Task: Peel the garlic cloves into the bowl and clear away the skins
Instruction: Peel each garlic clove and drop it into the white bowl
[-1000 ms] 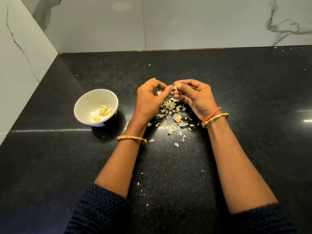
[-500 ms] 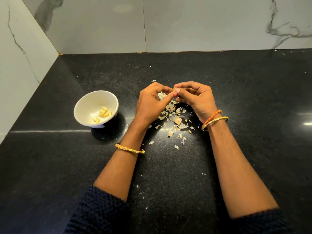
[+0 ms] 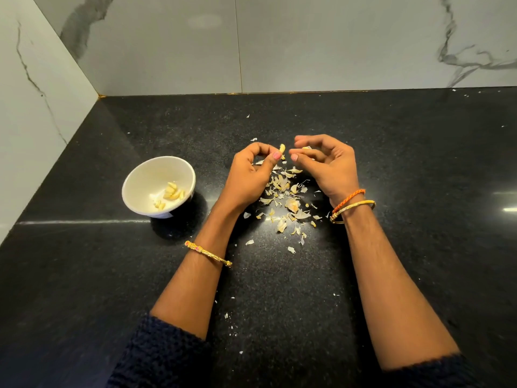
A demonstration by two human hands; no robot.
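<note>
Hands are now coming apart: half a second ago the fingertips were meeting over the skin pile, now a clear gap is showing between them. Left hand [image 3: 249,177] is pinching a small pale yellow garlic clove [image 3: 282,148] between thumb and curled fingers, clove tip sticking up past the thumbnail. Right hand [image 3: 327,166] is sitting just right of it, fingers loosely curled; a pale scrap [image 3: 306,148] is showing at its fingertips, cannot tell if it is being pinched or lying behind. Both forearms are reaching forward, wrists hovering low, dark knitted sleeves pushed up. Gold bangle [image 3: 208,254] is sitting on the left forearm; orange braided thread [image 3: 351,197] and a gold bangle [image 3: 353,208] on the right wrist.

Loose papery garlic skins [image 3: 285,197] are lying scattered between and just below the two hands. Small white round bowl [image 3: 140,177] is standing left of the left hand, well apart, with several peeled cloves [image 3: 172,191] inside.

Surface is a black speckled stone counter [image 3: 419,163], glossy, with stray flakes near the sleeves. White marble-look wall tiles [image 3: 307,43] are running behind the hands and along the left side.
</note>
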